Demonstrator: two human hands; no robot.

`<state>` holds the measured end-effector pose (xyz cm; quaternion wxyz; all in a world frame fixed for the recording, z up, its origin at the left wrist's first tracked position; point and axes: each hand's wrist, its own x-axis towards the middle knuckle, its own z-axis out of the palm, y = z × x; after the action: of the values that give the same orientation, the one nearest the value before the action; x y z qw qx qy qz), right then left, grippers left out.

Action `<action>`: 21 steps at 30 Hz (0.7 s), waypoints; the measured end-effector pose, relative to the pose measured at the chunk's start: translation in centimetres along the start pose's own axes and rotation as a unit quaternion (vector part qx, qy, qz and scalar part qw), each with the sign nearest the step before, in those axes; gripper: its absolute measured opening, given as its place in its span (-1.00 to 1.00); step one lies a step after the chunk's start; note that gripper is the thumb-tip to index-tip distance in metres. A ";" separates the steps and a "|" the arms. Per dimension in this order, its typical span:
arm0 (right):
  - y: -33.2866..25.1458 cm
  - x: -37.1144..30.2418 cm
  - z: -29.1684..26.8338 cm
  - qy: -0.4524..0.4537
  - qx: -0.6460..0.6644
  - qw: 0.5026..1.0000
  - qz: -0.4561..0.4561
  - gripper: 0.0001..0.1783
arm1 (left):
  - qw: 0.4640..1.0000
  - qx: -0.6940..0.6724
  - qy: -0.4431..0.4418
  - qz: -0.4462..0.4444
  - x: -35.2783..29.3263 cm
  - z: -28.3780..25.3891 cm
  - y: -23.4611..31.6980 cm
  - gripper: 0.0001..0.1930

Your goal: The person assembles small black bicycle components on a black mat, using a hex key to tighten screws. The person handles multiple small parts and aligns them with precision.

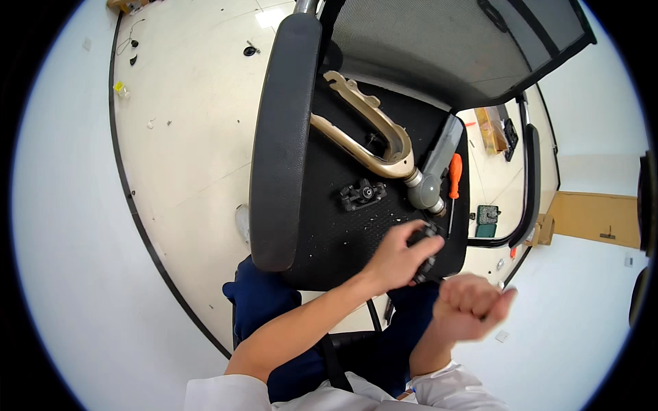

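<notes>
Several left-hand fingers clasp a knobbly black part over the textured seat.

The held part is black, the fork gold, screwdriver handle orange.

Trousers, dark blue. Shirt, white, short sleeves flanking the trousers. Strap, black, narrow, between the trouser legs.

A cardboard box sits on the pale floor near a brown door.
</notes>
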<state>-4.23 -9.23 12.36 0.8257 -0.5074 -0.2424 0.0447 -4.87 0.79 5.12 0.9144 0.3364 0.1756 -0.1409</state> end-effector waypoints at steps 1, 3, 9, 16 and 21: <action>1.5 0.3 -0.9 -0.013 0.080 0.996 0.036 -0.35 | 0.998 -0.020 0.062 -0.010 0.1 -0.3 0.3 -0.72; 3.7 2.5 -1.5 0.063 0.160 0.972 0.159 -0.40 | 0.992 -0.055 0.114 -0.027 0.1 -1.9 0.4 -0.76; 2.4 1.8 2.6 -0.033 -0.137 0.988 -0.066 -0.42 | 0.997 -0.069 -0.011 -0.040 -0.2 -1.9 1.7 -0.80; -0.7 3.1 -1.2 0.014 0.031 0.993 0.112 -0.43 | 0.999 -0.022 -0.002 -0.044 -0.9 -0.1 1.5 -0.77; -1.2 2.4 -1.1 0.059 0.094 0.989 0.095 -0.42 | 1.000 0.001 0.017 -0.026 -1.3 0.4 1.6 -0.69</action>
<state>-1.80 -9.93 13.82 0.8745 -0.4503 -0.1386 0.1154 -5.37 1.91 6.86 0.9069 0.3350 0.1994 -0.1597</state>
